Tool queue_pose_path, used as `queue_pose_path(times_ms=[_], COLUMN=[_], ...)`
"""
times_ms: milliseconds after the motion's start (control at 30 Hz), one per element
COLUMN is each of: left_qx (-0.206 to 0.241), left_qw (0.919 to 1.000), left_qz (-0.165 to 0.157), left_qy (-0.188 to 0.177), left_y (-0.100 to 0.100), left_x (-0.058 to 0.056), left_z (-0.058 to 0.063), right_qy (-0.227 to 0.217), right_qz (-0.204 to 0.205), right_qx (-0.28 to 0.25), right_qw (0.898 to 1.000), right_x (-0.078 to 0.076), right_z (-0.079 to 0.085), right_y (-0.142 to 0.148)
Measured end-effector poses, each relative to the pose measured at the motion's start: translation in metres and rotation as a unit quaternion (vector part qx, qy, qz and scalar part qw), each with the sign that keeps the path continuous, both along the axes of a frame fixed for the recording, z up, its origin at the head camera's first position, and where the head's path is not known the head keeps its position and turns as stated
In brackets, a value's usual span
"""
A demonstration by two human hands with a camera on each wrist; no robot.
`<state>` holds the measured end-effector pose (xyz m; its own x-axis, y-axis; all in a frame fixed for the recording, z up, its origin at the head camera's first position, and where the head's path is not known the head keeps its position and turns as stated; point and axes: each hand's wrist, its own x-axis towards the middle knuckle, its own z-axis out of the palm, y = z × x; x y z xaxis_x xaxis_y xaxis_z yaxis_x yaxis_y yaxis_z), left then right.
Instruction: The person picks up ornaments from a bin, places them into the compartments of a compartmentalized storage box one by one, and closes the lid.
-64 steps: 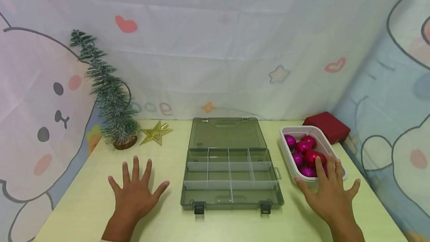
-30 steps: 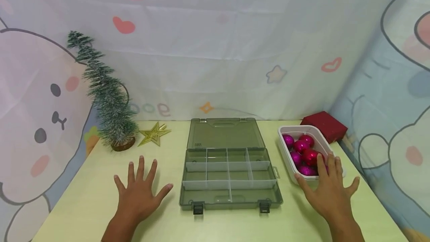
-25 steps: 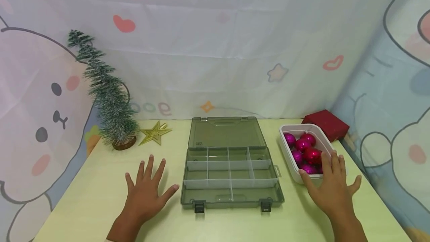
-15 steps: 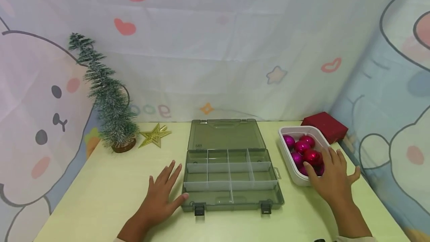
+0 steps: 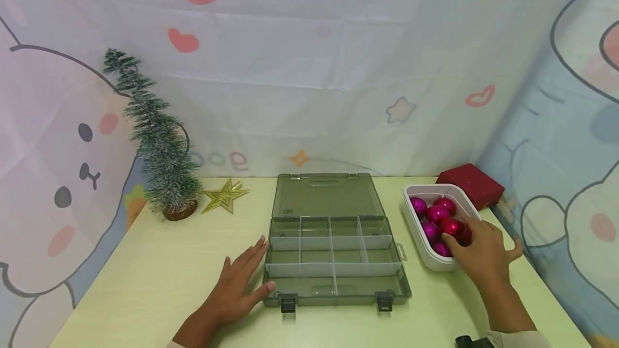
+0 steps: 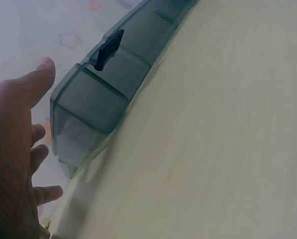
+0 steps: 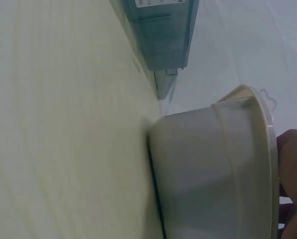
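My left hand (image 5: 235, 289) lies at the left edge of a smoky-green divided plastic box (image 5: 333, 301), its fingers extended along the side and its thumb over the front corner. The box's lid is folded back, and the compartments show nothing inside. Over the near end of a white plastic tub (image 5: 419, 235), my right hand (image 5: 483, 251) curls its thumb and fingers around a shiny red Christmas bauble (image 5: 451, 226). Several magenta and red baubles (image 5: 437, 214) share the tub. In the right wrist view the tub wall (image 7: 203, 169) hides most of that hand.
A small frosted artificial Christmas tree (image 5: 162, 160) stands at the back left, with a gold star topper (image 5: 225, 196) beside it. Behind the tub sits a dark red box (image 5: 471, 184). A printed cloth backdrop (image 5: 338, 95) rises behind the table (image 5: 145, 278).
My left hand has moved right from the table to the divided box's edge. My right hand has dipped into the tub, its spread fingers curling in around a red bauble.
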<state>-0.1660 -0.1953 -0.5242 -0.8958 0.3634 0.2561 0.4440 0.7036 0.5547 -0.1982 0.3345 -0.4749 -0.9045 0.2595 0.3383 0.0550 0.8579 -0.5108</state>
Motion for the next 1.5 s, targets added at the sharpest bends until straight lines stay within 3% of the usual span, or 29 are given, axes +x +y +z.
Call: queue_pose_path(times_ms=[467, 900, 1167, 1300, 1500], left_qx=[-0.005, -0.001, 0.002, 0.001, 0.006], left_qw=[0.9997, 0.9993, 0.9992, 0.9993, 0.9987], left_qz=[-0.024, -0.034, -0.029, -0.029, -0.030], left_qy=[-0.003, -0.012, -0.027, -0.025, -0.042], left_y=[-0.006, -0.005, -0.005, -0.005, -0.005], left_x=[0.003, 0.002, 0.001, -0.001, 0.000], left_z=[0.000, 0.002, 0.002, 0.001, 0.000], right_qy=[0.051, 0.130, 0.073, 0.034, -0.001], right_qz=[-0.023, 0.029, 0.099, 0.130, 0.138], right_qx=[-0.039, -0.036, -0.014, -0.050, -0.143], right_qw=[0.998, 0.990, 0.992, 0.990, 0.980], right_x=[0.009, 0.006, -0.004, -0.009, -0.013], right_z=[-0.006, -0.002, 0.015, 0.021, 0.027], right_y=[-0.009, -0.006, 0.007, 0.015, 0.015])
